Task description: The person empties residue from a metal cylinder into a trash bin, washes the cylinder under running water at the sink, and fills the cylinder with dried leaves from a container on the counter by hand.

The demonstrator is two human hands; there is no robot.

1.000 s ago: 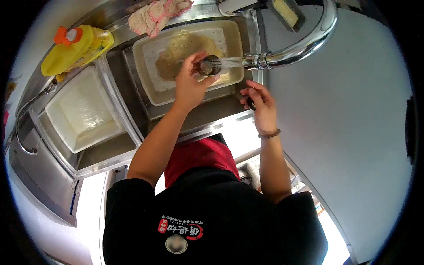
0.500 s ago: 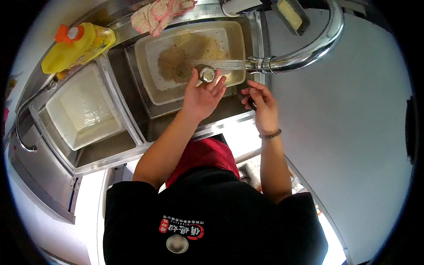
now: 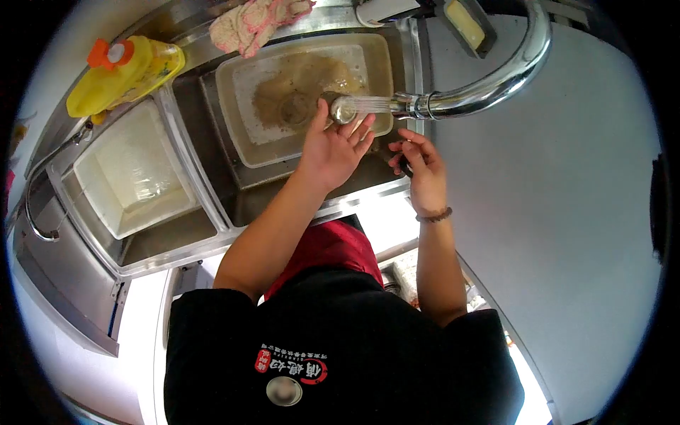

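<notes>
My left hand [image 3: 333, 150] holds a small round metal-and-glass container [image 3: 343, 110] between thumb and fingers, under the water stream from the faucet [image 3: 471, 101]. Below it, a pale rectangular tub [image 3: 237, 138] with murky brownish water stands in the sink basin. To the right, near the sink's front edge, my right hand [image 3: 423, 173] has its fingers curled around a small dark object [image 3: 406, 165], mostly hidden by them.
Left of the tub, a second basin holds a white tub [image 3: 106, 209]. A yellow jug [image 3: 120, 78] and a pink-white cloth [image 3: 253, 27] lie along the back. Right of the sink is a grey counter [image 3: 552, 198] with a small tray [image 3: 484, 47] at its back.
My left hand has moved right and tipped the container, whose base now faces the water stream. My right hand stays nearly where it was, still around the dark object.
</notes>
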